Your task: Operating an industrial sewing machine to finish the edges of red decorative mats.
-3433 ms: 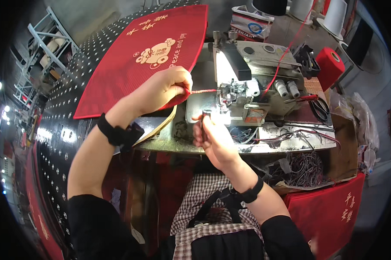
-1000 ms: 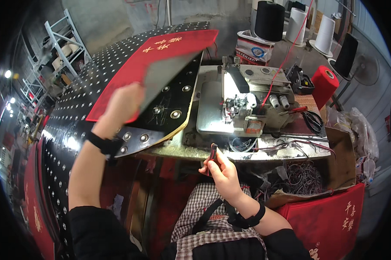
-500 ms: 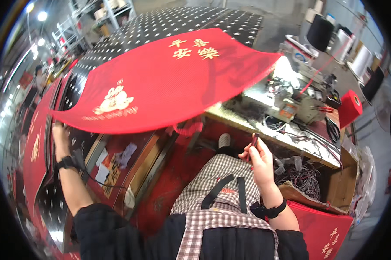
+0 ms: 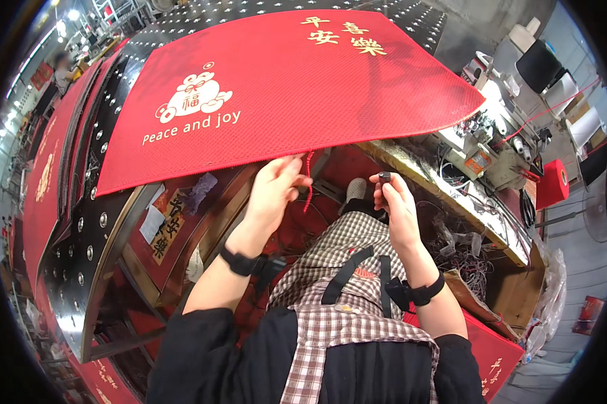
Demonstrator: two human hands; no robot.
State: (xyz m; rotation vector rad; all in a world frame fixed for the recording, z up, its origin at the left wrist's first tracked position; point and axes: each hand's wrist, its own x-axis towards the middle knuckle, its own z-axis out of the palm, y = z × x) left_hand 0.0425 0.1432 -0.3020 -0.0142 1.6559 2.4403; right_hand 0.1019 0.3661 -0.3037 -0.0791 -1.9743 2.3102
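Observation:
A large red floor mat (image 4: 270, 87) with gold characters and a gold figure lies over the studded black table, its near edge overhanging toward me. A short red strip of edging (image 4: 309, 185) dangles from that edge. My left hand (image 4: 273, 192) is at the overhang, fingers curled close against the strip; what sits between the fingertips is hidden. To the right, below the mat, my right hand (image 4: 396, 202) is closed on a small dark tool (image 4: 384, 177); only its dark end shows, so its kind is unclear.
Stacked red mats (image 4: 48, 178) stand at the left. On the right are a sewing machine (image 4: 482, 158), a red thread spool (image 4: 552, 184) and a cardboard box (image 4: 519, 293) beside tangled thread scraps. More folded red mats (image 4: 495, 350) lie at lower right. A person (image 4: 62, 71) is far left.
My left hand has left the mat's left corner and come right to the middle of its near edge. The mat has settled flatter on the table. My right hand still holds the small dark tool.

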